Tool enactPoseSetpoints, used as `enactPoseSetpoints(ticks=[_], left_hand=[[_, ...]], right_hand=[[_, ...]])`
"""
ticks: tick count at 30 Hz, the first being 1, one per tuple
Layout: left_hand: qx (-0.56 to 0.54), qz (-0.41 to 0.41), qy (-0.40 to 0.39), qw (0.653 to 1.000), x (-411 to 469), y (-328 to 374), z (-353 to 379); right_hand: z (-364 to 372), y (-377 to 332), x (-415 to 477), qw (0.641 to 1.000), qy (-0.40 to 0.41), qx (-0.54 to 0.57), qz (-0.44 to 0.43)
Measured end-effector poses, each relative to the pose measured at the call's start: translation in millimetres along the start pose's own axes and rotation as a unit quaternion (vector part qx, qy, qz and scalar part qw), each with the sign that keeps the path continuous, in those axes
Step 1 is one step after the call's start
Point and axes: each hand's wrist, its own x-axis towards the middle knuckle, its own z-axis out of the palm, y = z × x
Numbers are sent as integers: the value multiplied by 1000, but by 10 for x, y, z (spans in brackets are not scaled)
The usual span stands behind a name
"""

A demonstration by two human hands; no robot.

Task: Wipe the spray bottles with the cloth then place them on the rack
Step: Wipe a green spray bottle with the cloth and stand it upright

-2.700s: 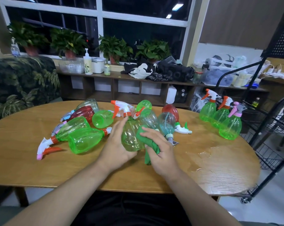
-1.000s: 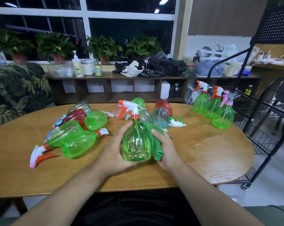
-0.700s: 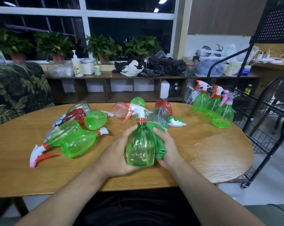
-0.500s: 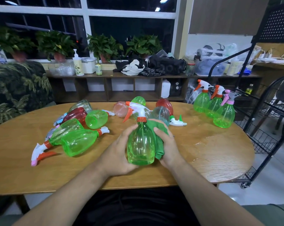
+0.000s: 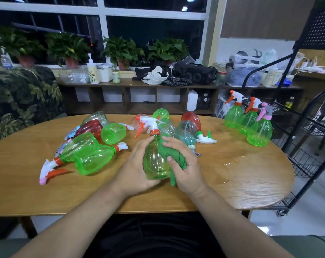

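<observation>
A green spray bottle point(image 5: 155, 162) with a white and orange trigger head stands upright over the table's near middle. My left hand point(image 5: 134, 170) grips its left side. My right hand point(image 5: 184, 164) holds a bunched green cloth point(image 5: 173, 159) against the bottle's right side. Several more spray bottles point(image 5: 91, 157), green, red and clear, lie in a heap on the table behind and to the left. Three upright green bottles point(image 5: 248, 120) stand on the black wire rack point(image 5: 307, 142) at the right.
The round wooden table point(image 5: 241, 183) has a wet patch right of my hands. The rack's black frame rises beside the table's right edge. A patterned sofa point(image 5: 22, 101) stands at the left. A low shelf point(image 5: 139, 90) with plants and clutter runs under the window.
The bottle was turned from lying to upright between my hands. My right hand has slid the cloth round to the bottle's front right side.
</observation>
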Motion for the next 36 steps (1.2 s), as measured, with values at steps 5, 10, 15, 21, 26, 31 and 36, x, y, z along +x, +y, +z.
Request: enactPoseSetpoints(ticks=[5, 10, 15, 21, 26, 31, 36], left_hand=[[35, 25, -29, 999, 7, -18, 5], [42, 37, -36, 998, 3, -8, -11], [10, 25, -18, 999, -8, 62, -35], [-19, -29, 0, 999, 32, 57, -18], [-7, -62, 38, 997, 20, -19, -38], [-17, -112, 95, 989, 43, -29, -52], [-43, -142, 128, 981, 56, -54, -77]], right_hand=[[29, -39, 122, 993, 22, 10, 112], [-5, -79, 344, 977, 28, 39, 206], [-66, -162, 473, 922, 21, 236, 307], [83, -160, 297, 965, 26, 148, 217], [98, -89, 119, 996, -26, -10, 84], [57, -65, 8, 991, -87, -102, 12], [101, -73, -32, 983, -114, -134, -58]])
